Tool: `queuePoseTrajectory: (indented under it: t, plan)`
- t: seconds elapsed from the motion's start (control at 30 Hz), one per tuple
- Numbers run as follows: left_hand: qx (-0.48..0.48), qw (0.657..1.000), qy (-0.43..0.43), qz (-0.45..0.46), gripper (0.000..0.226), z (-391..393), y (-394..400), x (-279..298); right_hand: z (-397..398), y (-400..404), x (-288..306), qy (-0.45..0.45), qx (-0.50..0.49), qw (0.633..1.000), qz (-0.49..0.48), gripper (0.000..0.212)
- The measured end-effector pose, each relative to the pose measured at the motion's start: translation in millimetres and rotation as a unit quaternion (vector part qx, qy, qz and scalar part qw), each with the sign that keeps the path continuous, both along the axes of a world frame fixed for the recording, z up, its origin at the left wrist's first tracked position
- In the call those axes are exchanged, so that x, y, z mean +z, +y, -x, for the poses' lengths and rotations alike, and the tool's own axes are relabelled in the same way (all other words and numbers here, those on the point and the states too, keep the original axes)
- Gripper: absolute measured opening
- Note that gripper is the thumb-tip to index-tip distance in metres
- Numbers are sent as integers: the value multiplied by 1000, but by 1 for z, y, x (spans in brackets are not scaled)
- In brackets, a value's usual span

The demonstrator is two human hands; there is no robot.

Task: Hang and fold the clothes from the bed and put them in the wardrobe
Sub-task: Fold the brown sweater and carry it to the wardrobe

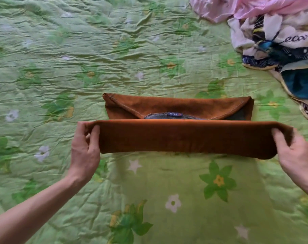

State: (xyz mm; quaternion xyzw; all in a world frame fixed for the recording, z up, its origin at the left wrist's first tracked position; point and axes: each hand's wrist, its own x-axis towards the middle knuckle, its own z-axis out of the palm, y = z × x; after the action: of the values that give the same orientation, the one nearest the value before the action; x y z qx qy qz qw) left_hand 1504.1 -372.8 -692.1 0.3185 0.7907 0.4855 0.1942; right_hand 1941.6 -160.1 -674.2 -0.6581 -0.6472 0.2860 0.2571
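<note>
Wrinkly green floral quilt covers the whole bed, brown top lying mid-bed, half folded; left hand and right hand each pinch an end of its lifted fold, with a messy clothes pile at the far right corner

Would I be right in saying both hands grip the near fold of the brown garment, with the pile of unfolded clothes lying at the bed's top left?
Not quite: the head view shows the pile of unfolded clothes at the top right. The left hand and right hand do grip the brown garment.
</note>
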Motion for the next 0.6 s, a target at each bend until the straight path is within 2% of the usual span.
queuePoseTrajectory:
  t: [0.07,0.17,0.27,0.4,0.6]
  plan:
    - [46,998,48,1,17,-6,20,-3,16,15,-3,-5,-23,999,-29,34]
    - [95,992,79,4,26,1,57,-14,39,44,-11,-20,-36,997,-66,34]
    - [94,988,122,25,28,25,91,-29,51,76,-27,-45,-19,996,-76,35]
    - [82,979,165,88,31,56,121,-50,61,112,-46,-64,-1,996,-70,35]
    - [127,948,163,240,34,70,153,-78,71,143,-82,-126,-20,992,0,30]
